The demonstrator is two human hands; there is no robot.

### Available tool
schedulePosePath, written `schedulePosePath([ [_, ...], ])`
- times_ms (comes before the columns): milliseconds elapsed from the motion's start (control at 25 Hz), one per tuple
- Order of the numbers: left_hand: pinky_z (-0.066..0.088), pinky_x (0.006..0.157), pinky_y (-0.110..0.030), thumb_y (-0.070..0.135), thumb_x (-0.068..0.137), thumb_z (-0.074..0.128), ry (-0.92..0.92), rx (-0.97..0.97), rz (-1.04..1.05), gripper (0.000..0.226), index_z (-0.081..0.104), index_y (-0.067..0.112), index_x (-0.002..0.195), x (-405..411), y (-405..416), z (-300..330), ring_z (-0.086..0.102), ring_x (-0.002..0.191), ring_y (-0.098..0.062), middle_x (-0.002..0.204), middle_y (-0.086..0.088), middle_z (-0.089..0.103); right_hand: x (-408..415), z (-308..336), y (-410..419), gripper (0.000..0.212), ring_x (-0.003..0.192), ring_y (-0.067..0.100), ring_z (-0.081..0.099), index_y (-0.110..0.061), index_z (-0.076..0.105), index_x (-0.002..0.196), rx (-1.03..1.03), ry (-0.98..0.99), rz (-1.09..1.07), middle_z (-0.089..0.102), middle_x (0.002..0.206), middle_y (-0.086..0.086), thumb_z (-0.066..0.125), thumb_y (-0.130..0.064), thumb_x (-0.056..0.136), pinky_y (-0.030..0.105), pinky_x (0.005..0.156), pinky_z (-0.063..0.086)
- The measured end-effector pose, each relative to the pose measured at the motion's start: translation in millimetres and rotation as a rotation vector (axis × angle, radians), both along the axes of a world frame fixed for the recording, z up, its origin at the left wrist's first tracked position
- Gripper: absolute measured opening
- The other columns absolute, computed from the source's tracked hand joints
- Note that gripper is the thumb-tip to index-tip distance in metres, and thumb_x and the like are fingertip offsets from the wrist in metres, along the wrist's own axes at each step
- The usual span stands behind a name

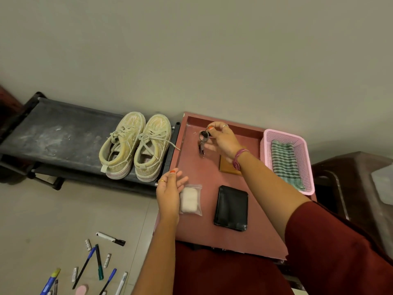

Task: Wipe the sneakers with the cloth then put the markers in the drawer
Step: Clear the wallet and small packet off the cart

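Pink plastic formed the basket (268, 145) at the far right of the reddish worktop (191, 160), and inside it lay the folded green checked cloth (286, 165). The right hand (223, 141) reached over the far part of the worktop, its grip pinched narrow on a key ring (203, 135) with keys hanging below. The left hand (170, 193) hovered at the worktop's left edge with a wide, empty grip, just beside a small clear bag (190, 200) holding something white. A black wallet (231, 208) lay to the right of that bag, and a tan card holder (227, 167) sat farther back, partly hidden under the right wrist. The pale sneakers (136, 145) stood side by side on a dark rack (53, 128) left of the worktop, toes toward the wall. The markers (110, 238) lay scattered on the floor (42, 209) at the near left, among pens and small batteries (88, 245).
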State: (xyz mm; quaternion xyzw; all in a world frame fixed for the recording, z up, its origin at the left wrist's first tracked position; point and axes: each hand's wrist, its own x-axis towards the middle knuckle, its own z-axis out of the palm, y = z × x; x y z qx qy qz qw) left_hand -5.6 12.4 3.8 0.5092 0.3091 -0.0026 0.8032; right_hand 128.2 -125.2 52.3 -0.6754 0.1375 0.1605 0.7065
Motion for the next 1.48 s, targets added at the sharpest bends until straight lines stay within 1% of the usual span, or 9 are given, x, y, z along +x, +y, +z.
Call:
schedulePosePath([
  [120, 0.052, 0.074, -0.015, 0.017, 0.099, 0.049, -0.062, 0.116, -0.061, 0.018, 0.063, 0.017, 0.109, 3.4, 3.2, 26.1, 0.065, 0.088, -0.007, 0.105, 0.000, 0.068, -18.5, 30.0, -4.1, 0.009, 0.081, 0.017, 0.067, -0.019, 0.051, 0.094, 0.056, -0.001, 0.003, 0.064, 0.099, 0.007, 0.045, -0.014, 0.099, 0.033, 0.077, 0.058],
  [280, 0.048, 0.095, -0.026, 0.028, 0.094, 0.056, -0.205, 0.360, -0.247, 0.021, 0.065, 0.026, 0.113, 18.2, 7.1, 72.0, 0.061, 0.109, -0.008, 0.116, 0.007, 0.067, -45.9, 75.2, -11.2, 0.007, 0.079, 0.017, 0.068, -0.018, 0.051, 0.095, 0.098, -0.024, 0.050, 0.064, 0.105, 0.011, 0.047, -0.014, 0.099, 0.030, 0.072, 0.059],
  [440, 0.044, 0.087, -0.012, 0.033, 0.094, 0.058, -0.321, 0.553, -0.458, 0.028, 0.069, 0.018, 0.115, 22.9, 1.3, 123.9, 0.060, 0.106, -0.004, 0.113, 0.008, 0.068, -77.1, 117.1, -13.2, 0.005, 0.081, 0.018, 0.067, -0.019, 0.051, 0.095, 0.112, -0.068, 0.109, 0.065, 0.105, 0.011, 0.049, -0.015, 0.098, 0.033, 0.078, 0.058],
  [680, 0.053, 0.091, -0.043, 0.031, 0.082, 0.068, -0.345, 0.538, -0.541, 0.020, 0.073, 0.013, 0.091, 4.5, -3.2, 166.9, 0.070, 0.089, -0.018, 0.089, -0.002, 0.075, -119.4, 162.0, -21.3, 0.007, 0.083, 0.015, 0.066, -0.018, 0.053, 0.096, 0.115, -0.170, 0.117, 0.065, 0.100, 0.009, 0.049, -0.013, 0.097, 0.028, 0.066, 0.057],
  [880, 0.050, 0.079, -0.031, 0.020, 0.084, 0.068, -0.407, 0.665, -0.571, 0.009, 0.071, 0.017, 0.076, -19.3, -15.2, 212.3, 0.063, 0.076, -0.011, 0.080, -0.001, 0.072, -150.0, 188.8, -35.8, 0.013, 0.083, 0.015, 0.066, -0.019, 0.056, 0.098, 0.052, -0.225, 0.102, 0.069, 0.097, 0.004, 0.048, -0.009, 0.096, 0.030, 0.073, 0.056],
  [1040, 0.045, 0.073, -0.026, 0.029, 0.087, 0.068, -0.514, 0.844, -0.719, 0.014, 0.071, 0.016, 0.087, -28.7, -20.0, 251.2, 0.059, 0.079, -0.010, 0.087, 0.000, 0.070, -172.3, 210.8, -63.7, 0.023, 0.099, 0.017, 0.061, -0.019, 0.060, 0.102, -0.262, -0.336, 0.153, 0.068, 0.105, 0.002, 0.041, -0.008, 0.095, 0.024, 0.082, 0.047],
  [1160, 0.045, 0.072, -0.023, 0.031, 0.090, 0.065, -0.604, 0.961, -0.820, 0.019, 0.070, 0.013, 0.093, -33.7, -31.8, 274.4, 0.059, 0.084, -0.011, 0.089, 0.001, 0.067, -189.5, 231.1, -81.3, 0.025, 0.102, 0.015, 0.059, -0.014, 0.061, 0.110, -0.402, -0.410, 0.152, 0.066, 0.108, 0.000, 0.042, -0.011, 0.096, 0.014, 0.073, 0.040],
  [1280, 0.047, 0.075, -0.026, 0.031, 0.091, 0.064, -0.697, 1.032, -0.863, 0.023, 0.070, 0.010, 0.097, -38.1, -49.2, 294.3, 0.059, 0.084, -0.012, 0.089, -0.001, 0.068, -203.5, 249.1, -97.6, 0.022, 0.094, 0.010, 0.061, -0.009, 0.065, 0.112, -0.433, -0.493, 0.146, 0.067, 0.101, -0.002, 0.052, -0.015, 0.094, 0.003, 0.065, 0.041],
  [1480, 0.042, 0.067, -0.016, 0.028, 0.092, 0.062, -0.820, 1.016, -0.878, 0.013, 0.067, 0.016, 0.093, -42.8, -81.1, 315.1, 0.054, 0.074, -0.003, 0.078, 0.011, 0.061, -217.6, 263.8, -133.4, 0.021, 0.091, 0.011, 0.067, -0.010, 0.070, 0.101, -0.493, -0.546, 0.201, 0.072, 0.095, 0.004, 0.064, -0.026, 0.089, 0.020, 0.087, 0.051],
])
